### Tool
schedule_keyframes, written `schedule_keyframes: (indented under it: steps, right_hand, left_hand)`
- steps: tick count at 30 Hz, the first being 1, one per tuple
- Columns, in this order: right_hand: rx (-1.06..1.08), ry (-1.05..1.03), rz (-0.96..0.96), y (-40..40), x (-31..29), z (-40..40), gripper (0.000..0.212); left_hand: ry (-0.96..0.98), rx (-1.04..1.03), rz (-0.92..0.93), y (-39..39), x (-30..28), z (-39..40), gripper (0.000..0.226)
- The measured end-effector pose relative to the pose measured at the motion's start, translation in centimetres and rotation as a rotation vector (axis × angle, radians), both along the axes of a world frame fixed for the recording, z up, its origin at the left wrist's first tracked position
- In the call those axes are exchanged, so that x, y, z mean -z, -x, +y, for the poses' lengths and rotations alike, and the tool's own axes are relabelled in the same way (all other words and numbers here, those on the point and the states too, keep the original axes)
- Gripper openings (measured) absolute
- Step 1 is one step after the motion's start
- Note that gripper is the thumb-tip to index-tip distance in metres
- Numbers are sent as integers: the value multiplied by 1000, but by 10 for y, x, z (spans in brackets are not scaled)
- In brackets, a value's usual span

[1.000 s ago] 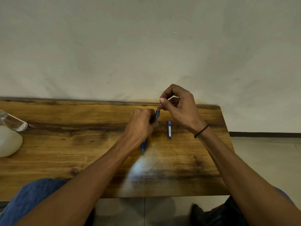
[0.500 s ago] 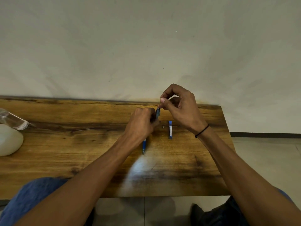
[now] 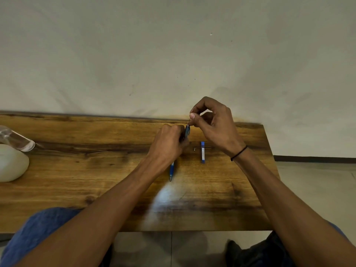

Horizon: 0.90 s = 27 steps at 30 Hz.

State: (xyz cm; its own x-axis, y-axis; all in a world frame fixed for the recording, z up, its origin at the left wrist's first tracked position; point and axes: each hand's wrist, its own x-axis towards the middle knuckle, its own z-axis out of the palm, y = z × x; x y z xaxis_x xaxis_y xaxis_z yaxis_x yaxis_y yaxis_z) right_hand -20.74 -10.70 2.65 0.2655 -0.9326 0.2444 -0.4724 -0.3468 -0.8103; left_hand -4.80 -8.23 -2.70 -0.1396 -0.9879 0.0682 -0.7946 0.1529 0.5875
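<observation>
I see both hands working close together over the far part of the wooden surface (image 3: 96, 170). My left hand (image 3: 167, 146) is curled around a blue mechanical pencil (image 3: 171, 171). Its writing tip pokes out below the hand toward me, and its rear end sticks up just past the knuckles. My right hand (image 3: 213, 124) sits just beside and slightly beyond the left. Its thumb and forefinger pinch 1 thin dark lead (image 3: 189, 121), whose lower end meets the pencil's rear opening. The other fingers of that hand are bent loosely behind the pinch. A black band (image 3: 238, 153) circles the right wrist.

Under the right hand, just right of the left, 1 blue lead case (image 3: 202, 152) lies flat on the surface. A small metal piece (image 3: 194, 149) lies between it and the left hand. I cannot tell what that piece is. Far out to the left of both hands sit a white rounded object (image 3: 11, 164) and a clear container (image 3: 17, 140).
</observation>
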Motion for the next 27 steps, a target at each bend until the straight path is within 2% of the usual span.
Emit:
schedule_keyframes:
  steps: [20,27]
  right_hand:
    - [33,-27,44,-1,3,-3,5]
    - [41,-27,42,-2,6,-4,5]
  left_hand:
    - [-35,8,9,-2,-3,1,21]
    - [-31,-5,-10,-3,-1,0,14]
